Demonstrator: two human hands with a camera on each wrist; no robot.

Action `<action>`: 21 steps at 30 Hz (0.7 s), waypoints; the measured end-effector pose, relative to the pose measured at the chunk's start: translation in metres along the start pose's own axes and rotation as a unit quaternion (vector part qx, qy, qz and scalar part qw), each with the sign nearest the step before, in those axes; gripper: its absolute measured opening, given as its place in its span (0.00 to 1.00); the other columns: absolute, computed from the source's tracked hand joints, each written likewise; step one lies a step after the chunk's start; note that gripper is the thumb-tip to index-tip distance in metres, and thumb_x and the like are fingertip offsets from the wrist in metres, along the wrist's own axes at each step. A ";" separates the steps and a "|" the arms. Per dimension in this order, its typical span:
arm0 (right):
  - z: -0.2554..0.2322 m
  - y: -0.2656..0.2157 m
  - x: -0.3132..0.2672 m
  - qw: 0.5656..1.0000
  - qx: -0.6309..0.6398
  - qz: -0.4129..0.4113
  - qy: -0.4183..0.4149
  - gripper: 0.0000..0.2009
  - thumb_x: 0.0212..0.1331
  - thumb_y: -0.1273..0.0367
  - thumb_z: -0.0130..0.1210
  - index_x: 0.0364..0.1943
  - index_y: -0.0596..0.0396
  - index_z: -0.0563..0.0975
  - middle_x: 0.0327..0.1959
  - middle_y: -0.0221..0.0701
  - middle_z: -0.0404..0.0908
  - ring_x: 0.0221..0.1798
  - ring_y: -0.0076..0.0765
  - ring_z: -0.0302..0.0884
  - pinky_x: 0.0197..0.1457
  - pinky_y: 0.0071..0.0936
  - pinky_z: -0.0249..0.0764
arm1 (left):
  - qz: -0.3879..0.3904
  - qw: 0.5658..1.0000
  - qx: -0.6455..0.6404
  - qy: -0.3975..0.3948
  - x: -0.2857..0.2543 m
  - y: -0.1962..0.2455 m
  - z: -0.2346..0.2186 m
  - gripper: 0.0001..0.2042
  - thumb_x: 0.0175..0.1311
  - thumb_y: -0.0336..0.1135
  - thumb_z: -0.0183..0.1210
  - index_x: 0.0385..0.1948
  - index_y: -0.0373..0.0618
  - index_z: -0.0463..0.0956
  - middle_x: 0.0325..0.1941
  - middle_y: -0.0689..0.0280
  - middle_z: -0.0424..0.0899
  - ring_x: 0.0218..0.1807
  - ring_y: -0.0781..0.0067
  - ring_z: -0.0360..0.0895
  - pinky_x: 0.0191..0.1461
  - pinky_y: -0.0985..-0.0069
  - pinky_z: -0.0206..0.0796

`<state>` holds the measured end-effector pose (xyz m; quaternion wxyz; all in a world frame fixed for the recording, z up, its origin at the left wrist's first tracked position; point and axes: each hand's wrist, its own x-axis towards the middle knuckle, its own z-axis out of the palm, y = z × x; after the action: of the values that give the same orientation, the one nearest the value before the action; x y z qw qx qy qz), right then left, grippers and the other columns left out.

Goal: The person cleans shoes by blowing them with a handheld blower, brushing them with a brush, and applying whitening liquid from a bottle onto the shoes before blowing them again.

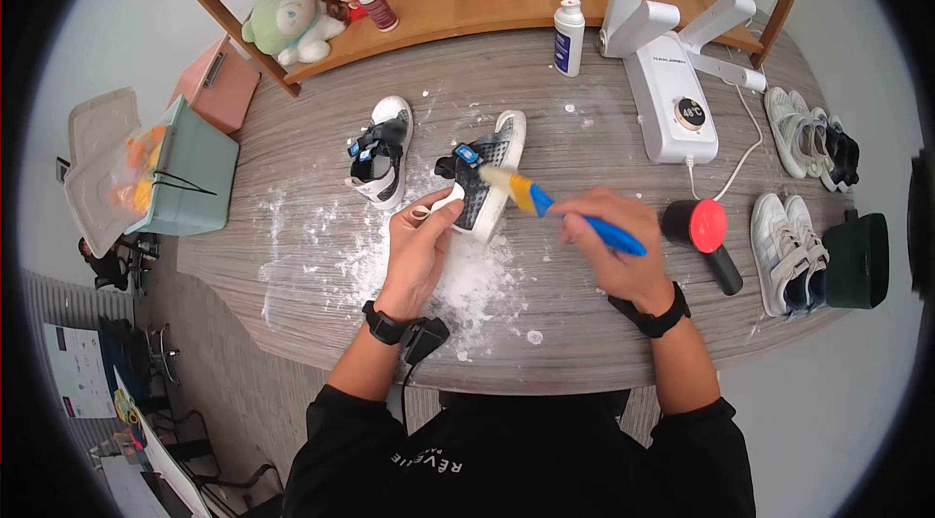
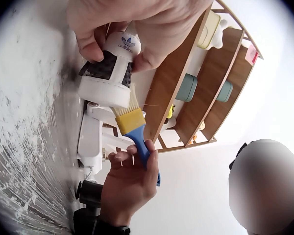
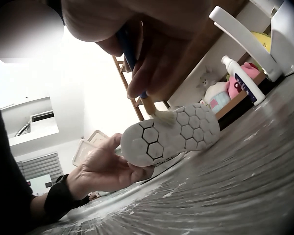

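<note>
A small dark mesh shoe with a white sole and a white heel bearing an adidas logo is tilted on its side. My left hand grips it by the heel. In the right wrist view its honeycomb-patterned outsole faces the camera. My right hand holds a brush with a blue handle, yellow band and pale bristles. The bristle tips overlap the shoe's side in the head view and lie at the sole in the right wrist view. The matching shoe stands upright to the left.
White powder is scattered over the wooden-grain table. Behind stand a white bottle and a white shoe dryer. To the right are a red-and-black handled object and white shoes. A mint bin stands left.
</note>
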<state>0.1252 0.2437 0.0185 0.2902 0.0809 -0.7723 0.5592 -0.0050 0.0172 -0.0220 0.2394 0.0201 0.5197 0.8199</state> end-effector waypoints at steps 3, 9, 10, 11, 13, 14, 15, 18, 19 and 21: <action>0.004 -0.002 -0.002 0.999 0.023 -0.032 -0.030 0.07 0.62 0.78 0.62 0.43 0.59 0.85 0.28 0.35 0.81 0.26 0.30 0.75 0.29 0.25 0.67 | 0.005 1.000 -0.010 0.002 0.005 -0.004 -0.007 0.14 0.70 0.25 0.62 0.53 0.29 0.77 0.51 0.59 0.86 0.49 0.73 0.83 0.58 0.74 0.75; 0.003 -0.007 -0.002 0.996 0.065 -0.018 -0.058 0.08 0.61 0.78 0.62 0.44 0.58 0.85 0.27 0.33 0.81 0.25 0.27 0.75 0.28 0.25 0.66 | 0.008 0.995 -0.094 -0.011 0.003 -0.004 -0.001 0.10 0.71 0.26 0.62 0.50 0.33 0.80 0.49 0.59 0.87 0.45 0.75 0.84 0.54 0.77 0.76; 0.003 -0.007 -0.002 0.996 0.064 -0.019 -0.057 0.08 0.61 0.78 0.62 0.44 0.58 0.85 0.27 0.33 0.81 0.25 0.27 0.75 0.28 0.25 0.66 | 0.009 0.995 -0.094 -0.013 0.004 -0.004 0.000 0.10 0.71 0.26 0.62 0.50 0.33 0.80 0.49 0.59 0.87 0.45 0.75 0.84 0.54 0.77 0.76; 0.003 -0.007 -0.003 0.996 0.068 -0.010 -0.057 0.08 0.61 0.78 0.62 0.44 0.57 0.85 0.27 0.33 0.81 0.25 0.27 0.75 0.28 0.25 0.66 | 0.002 0.995 -0.103 -0.020 0.004 -0.004 -0.001 0.09 0.72 0.27 0.62 0.49 0.33 0.80 0.49 0.59 0.87 0.46 0.74 0.84 0.55 0.76 0.76; 0.004 -0.006 -0.002 0.996 0.072 -0.001 -0.057 0.08 0.61 0.78 0.62 0.44 0.57 0.85 0.27 0.33 0.81 0.25 0.26 0.74 0.27 0.25 0.66 | -0.004 0.993 -0.112 -0.027 0.004 -0.002 0.001 0.09 0.73 0.29 0.61 0.47 0.34 0.80 0.49 0.59 0.87 0.47 0.73 0.84 0.56 0.75 0.76; 0.004 -0.006 -0.002 0.996 0.072 -0.005 -0.056 0.08 0.61 0.78 0.62 0.44 0.57 0.85 0.27 0.33 0.81 0.25 0.26 0.75 0.27 0.25 0.66 | -0.016 0.993 -0.119 -0.019 0.003 0.000 0.004 0.10 0.74 0.31 0.60 0.48 0.33 0.80 0.51 0.58 0.87 0.49 0.71 0.84 0.57 0.73 0.76; 0.004 -0.005 -0.003 0.996 0.072 -0.007 -0.055 0.08 0.61 0.78 0.62 0.44 0.57 0.85 0.28 0.33 0.81 0.25 0.26 0.75 0.28 0.24 0.66 | -0.029 0.992 -0.126 -0.011 0.003 0.000 0.005 0.12 0.75 0.33 0.59 0.50 0.32 0.79 0.52 0.58 0.86 0.50 0.69 0.84 0.59 0.72 0.76; 0.005 -0.005 -0.004 0.995 0.079 -0.005 -0.054 0.08 0.62 0.78 0.63 0.43 0.58 0.85 0.28 0.33 0.81 0.25 0.27 0.75 0.28 0.24 0.67 | -0.062 0.986 -0.150 -0.042 0.006 0.000 -0.002 0.20 0.77 0.36 0.55 0.62 0.30 0.69 0.65 0.54 0.77 0.66 0.64 0.75 0.73 0.68 0.67; 0.006 -0.004 -0.004 0.995 0.079 -0.005 -0.054 0.08 0.62 0.78 0.63 0.43 0.58 0.85 0.28 0.33 0.81 0.25 0.27 0.75 0.28 0.24 0.67 | -0.062 0.986 -0.149 -0.042 0.006 0.000 -0.002 0.20 0.77 0.36 0.55 0.62 0.30 0.69 0.65 0.54 0.77 0.66 0.64 0.75 0.73 0.68 0.67; 0.005 -0.003 -0.003 0.996 0.082 0.001 -0.041 0.08 0.62 0.78 0.63 0.43 0.59 0.85 0.28 0.34 0.82 0.26 0.27 0.75 0.29 0.24 0.67 | -0.063 0.986 -0.146 -0.053 0.006 0.000 -0.001 0.21 0.76 0.36 0.56 0.63 0.31 0.68 0.66 0.53 0.76 0.67 0.63 0.75 0.74 0.68 0.66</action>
<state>0.1270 0.2380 0.0182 0.2506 0.1269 -0.7349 0.6173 -0.0108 0.0188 -0.0242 0.3181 -0.0039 0.3807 0.8682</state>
